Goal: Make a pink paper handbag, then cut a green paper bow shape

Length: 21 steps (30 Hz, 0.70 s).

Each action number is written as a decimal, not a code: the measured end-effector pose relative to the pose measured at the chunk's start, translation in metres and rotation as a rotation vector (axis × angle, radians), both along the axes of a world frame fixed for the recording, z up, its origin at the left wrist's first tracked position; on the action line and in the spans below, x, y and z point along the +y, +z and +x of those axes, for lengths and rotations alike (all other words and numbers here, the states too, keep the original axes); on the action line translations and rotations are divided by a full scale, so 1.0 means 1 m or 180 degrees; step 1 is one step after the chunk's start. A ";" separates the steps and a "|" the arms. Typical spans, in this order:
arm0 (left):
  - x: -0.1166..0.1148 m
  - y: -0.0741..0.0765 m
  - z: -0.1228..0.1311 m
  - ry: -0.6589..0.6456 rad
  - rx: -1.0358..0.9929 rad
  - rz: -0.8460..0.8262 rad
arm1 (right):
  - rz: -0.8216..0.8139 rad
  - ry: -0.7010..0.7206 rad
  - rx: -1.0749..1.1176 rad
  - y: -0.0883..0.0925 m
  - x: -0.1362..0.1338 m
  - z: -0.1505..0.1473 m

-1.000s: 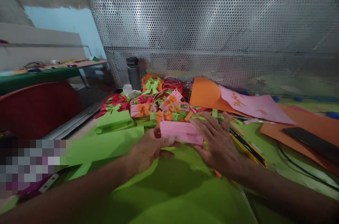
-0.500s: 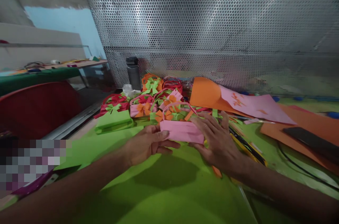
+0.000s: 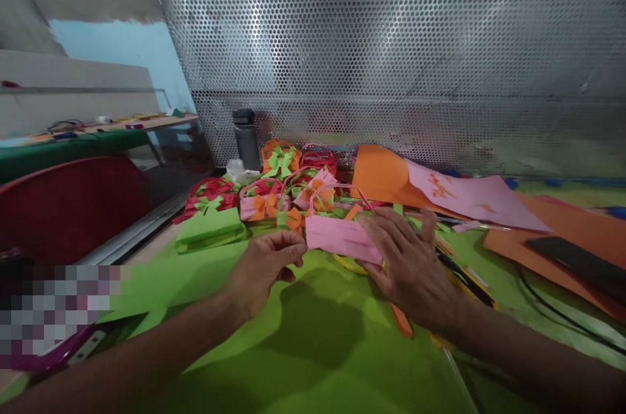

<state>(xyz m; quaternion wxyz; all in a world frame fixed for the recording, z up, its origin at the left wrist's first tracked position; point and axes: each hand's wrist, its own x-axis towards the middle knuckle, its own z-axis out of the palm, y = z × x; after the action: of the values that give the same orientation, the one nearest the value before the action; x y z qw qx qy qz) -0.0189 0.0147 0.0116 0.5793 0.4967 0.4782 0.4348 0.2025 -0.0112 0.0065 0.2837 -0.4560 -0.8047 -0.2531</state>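
A small pink paper bag (image 3: 340,238) with a thin pink looped handle is held above the green work surface (image 3: 313,336). My right hand (image 3: 405,257) grips its right end, thumb below and fingers over the top. Close by its left edge, my left hand (image 3: 274,264) has thumb and forefinger pinched together; whether anything is between the tips is hidden. Behind the pink bag stand finished-looking small bags with bows, among them a pink bag with an orange bow (image 3: 264,207) and a red bag with a green bow (image 3: 210,199). A plain green bag (image 3: 210,229) lies left of them.
Orange sheets (image 3: 381,173) and a pink sheet (image 3: 474,199) lie at the right. A dark phone (image 3: 577,257) rests there too. A yellow-and-black tool (image 3: 467,280) lies beside my right hand. A grey bottle (image 3: 247,140) stands before the perforated metal panel (image 3: 366,62).
My left hand has come off the front of the pink paper bag and closed into a pinch at its left side. The bag has shifted slightly right in my right hand.
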 end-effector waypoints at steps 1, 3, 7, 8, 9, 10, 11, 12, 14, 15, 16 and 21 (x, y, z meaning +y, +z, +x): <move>0.000 -0.001 0.000 0.0021 0.0051 0.0055 | 0.0027 0.0011 -0.0032 0.000 -0.001 0.000; 0.001 -0.001 0.001 0.0036 0.0101 0.0115 | 0.0101 0.0038 -0.0132 0.001 -0.002 -0.001; 0.000 -0.002 0.003 0.0088 0.0109 -0.0008 | 0.0323 0.0081 -0.0418 0.001 -0.005 -0.002; 0.000 -0.003 0.003 0.0102 0.0087 -0.0071 | 0.0386 0.0100 -0.0463 0.001 -0.006 -0.002; -0.001 -0.003 0.004 0.0117 0.0040 -0.0137 | 0.0441 0.0127 -0.0490 0.000 -0.007 -0.002; -0.001 -0.004 0.004 0.0127 -0.0025 -0.0199 | 0.0478 0.0151 -0.0496 0.000 -0.007 -0.003; 0.000 -0.005 0.004 0.0135 -0.0092 -0.0249 | 0.0488 0.0170 -0.0490 -0.001 -0.008 -0.003; 0.000 -0.007 0.005 0.0145 -0.0154 -0.0282 | 0.0477 0.0177 -0.0469 -0.001 -0.008 -0.003; 0.000 -0.008 0.005 0.0143 -0.0255 -0.0308 | 0.0405 0.0160 -0.0417 -0.002 -0.008 -0.004; 0.000 -0.008 0.005 0.0126 -0.0292 -0.0312 | 0.0367 0.0139 -0.0377 -0.002 -0.007 -0.003; -0.001 -0.008 0.005 0.0104 -0.0323 -0.0309 | 0.0335 0.0129 -0.0333 -0.002 -0.006 -0.003; 0.002 -0.004 0.003 0.0144 -0.0606 -0.0423 | 0.0164 0.0403 0.0017 0.002 0.001 0.002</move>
<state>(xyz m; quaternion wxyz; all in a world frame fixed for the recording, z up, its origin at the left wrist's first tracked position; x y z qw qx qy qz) -0.0157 0.0162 0.0075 0.6438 0.4028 0.4598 0.4603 0.2041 -0.0098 0.0088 0.3129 -0.3974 -0.8244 -0.2540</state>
